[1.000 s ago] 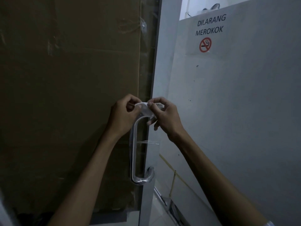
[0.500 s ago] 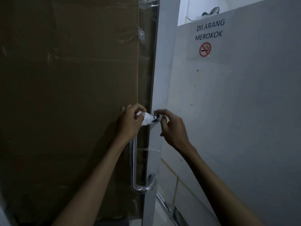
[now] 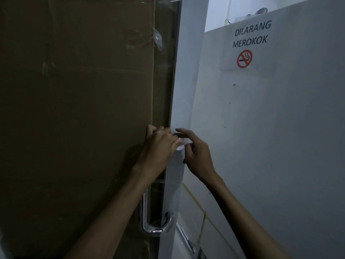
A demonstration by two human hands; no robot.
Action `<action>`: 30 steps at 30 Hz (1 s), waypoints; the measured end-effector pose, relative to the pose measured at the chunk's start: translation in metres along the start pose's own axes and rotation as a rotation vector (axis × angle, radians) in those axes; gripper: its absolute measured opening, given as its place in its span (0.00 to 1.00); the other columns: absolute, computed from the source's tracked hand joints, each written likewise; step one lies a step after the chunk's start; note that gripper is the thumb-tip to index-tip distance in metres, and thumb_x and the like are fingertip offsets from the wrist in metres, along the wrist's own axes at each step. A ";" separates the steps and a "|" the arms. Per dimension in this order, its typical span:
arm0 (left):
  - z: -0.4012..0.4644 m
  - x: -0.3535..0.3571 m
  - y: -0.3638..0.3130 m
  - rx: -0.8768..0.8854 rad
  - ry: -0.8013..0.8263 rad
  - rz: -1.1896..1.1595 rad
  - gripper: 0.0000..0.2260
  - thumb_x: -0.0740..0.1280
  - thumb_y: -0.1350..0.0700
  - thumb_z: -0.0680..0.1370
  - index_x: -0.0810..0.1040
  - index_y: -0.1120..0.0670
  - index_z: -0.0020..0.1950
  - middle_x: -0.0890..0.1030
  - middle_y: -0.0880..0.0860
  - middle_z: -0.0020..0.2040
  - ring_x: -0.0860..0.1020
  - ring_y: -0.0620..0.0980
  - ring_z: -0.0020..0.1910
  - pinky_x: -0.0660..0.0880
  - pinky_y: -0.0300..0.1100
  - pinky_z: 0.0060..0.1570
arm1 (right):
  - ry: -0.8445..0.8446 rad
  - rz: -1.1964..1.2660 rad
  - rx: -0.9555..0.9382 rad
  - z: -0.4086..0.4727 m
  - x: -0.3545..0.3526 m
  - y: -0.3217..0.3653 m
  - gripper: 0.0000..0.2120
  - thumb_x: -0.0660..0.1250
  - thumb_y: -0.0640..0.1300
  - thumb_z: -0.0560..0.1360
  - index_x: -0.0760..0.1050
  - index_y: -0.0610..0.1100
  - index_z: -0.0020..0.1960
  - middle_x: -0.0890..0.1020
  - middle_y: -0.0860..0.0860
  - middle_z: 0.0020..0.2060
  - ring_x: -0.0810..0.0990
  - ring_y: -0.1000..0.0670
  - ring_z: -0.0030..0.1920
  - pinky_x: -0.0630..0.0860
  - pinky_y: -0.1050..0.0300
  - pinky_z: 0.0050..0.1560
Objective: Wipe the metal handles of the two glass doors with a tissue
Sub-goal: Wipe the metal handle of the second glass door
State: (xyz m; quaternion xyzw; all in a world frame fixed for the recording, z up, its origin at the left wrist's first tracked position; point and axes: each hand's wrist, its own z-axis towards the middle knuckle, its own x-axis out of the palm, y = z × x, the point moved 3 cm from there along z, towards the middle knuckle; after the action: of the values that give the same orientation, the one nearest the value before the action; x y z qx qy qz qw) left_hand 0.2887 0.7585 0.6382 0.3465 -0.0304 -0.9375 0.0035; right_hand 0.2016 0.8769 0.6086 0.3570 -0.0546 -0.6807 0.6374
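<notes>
A curved metal handle (image 3: 145,212) is fixed to the right edge of a glass door (image 3: 164,81) backed with brown cardboard. My left hand (image 3: 158,148) grips the handle's top bend with a white tissue (image 3: 180,146) bunched under its fingers. Only a small bit of the tissue shows. My right hand (image 3: 196,156) is just right of it, fingers loosely spread, its fingertips at the tissue's edge. The top of the handle is hidden by my hands; its lower bend (image 3: 164,223) shows below. No second door handle is in view.
A grey wall panel (image 3: 280,146) stands to the right, with a "DILARANG MEROKOK" no-smoking sign (image 3: 248,47). Brown cardboard (image 3: 74,109) covers the glass on the left. A white door frame (image 3: 184,81) runs between them. A yellowish cord (image 3: 201,208) hangs low by the wall.
My left hand has closed over the top of the handle with the tissue, hiding most of it. My right hand has let go and opened its fingers. The view has tilted up slightly.
</notes>
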 end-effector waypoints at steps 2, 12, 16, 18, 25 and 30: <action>0.004 0.002 -0.004 -0.014 0.022 0.066 0.06 0.72 0.52 0.81 0.85 0.42 0.54 0.83 0.48 0.45 0.79 0.51 0.48 0.63 0.49 0.51 | -0.010 0.035 -0.008 0.001 -0.001 -0.007 0.23 0.57 0.34 0.80 0.77 0.49 0.71 0.85 0.54 0.60 0.77 0.70 0.39 0.85 0.51 0.51; 0.008 0.000 -0.001 -0.205 0.077 -0.040 0.12 0.64 0.46 0.85 0.84 0.49 0.50 0.83 0.47 0.48 0.75 0.49 0.50 0.62 0.48 0.56 | -0.004 0.031 -0.056 -0.001 0.003 -0.023 0.27 0.58 0.30 0.79 0.77 0.51 0.72 0.84 0.53 0.63 0.85 0.55 0.52 0.80 0.66 0.54; 0.017 0.013 -0.014 -0.151 0.049 0.018 0.10 0.64 0.50 0.85 0.84 0.51 0.52 0.84 0.51 0.52 0.78 0.52 0.52 0.67 0.51 0.60 | -0.024 0.050 -0.048 0.000 0.003 -0.027 0.26 0.58 0.32 0.79 0.77 0.49 0.72 0.86 0.51 0.57 0.85 0.54 0.45 0.82 0.61 0.47; 0.005 0.014 -0.002 -0.172 -0.004 -0.127 0.09 0.67 0.50 0.84 0.84 0.51 0.55 0.85 0.50 0.52 0.78 0.51 0.51 0.67 0.49 0.57 | -0.006 0.034 -0.052 0.002 0.003 -0.030 0.26 0.58 0.31 0.80 0.77 0.50 0.72 0.85 0.51 0.60 0.85 0.53 0.51 0.83 0.62 0.52; -0.031 0.001 0.035 -0.145 0.001 -0.386 0.12 0.70 0.50 0.82 0.83 0.46 0.65 0.84 0.41 0.59 0.79 0.45 0.58 0.65 0.50 0.63 | -0.005 0.016 -0.042 -0.003 0.006 -0.027 0.27 0.58 0.30 0.80 0.76 0.51 0.73 0.83 0.52 0.64 0.84 0.55 0.50 0.79 0.71 0.53; -0.035 -0.005 0.049 -0.204 -0.003 -0.517 0.13 0.71 0.50 0.81 0.83 0.46 0.66 0.83 0.38 0.59 0.80 0.39 0.57 0.71 0.52 0.66 | 0.008 -0.068 -0.010 -0.006 0.005 -0.026 0.29 0.58 0.32 0.79 0.74 0.57 0.73 0.86 0.50 0.58 0.85 0.50 0.42 0.85 0.48 0.44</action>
State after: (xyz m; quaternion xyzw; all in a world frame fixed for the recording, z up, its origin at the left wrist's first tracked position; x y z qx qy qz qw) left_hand 0.3147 0.7082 0.6174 0.3393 0.1535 -0.9061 -0.2010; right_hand 0.1835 0.8796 0.5884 0.3580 -0.0367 -0.7008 0.6159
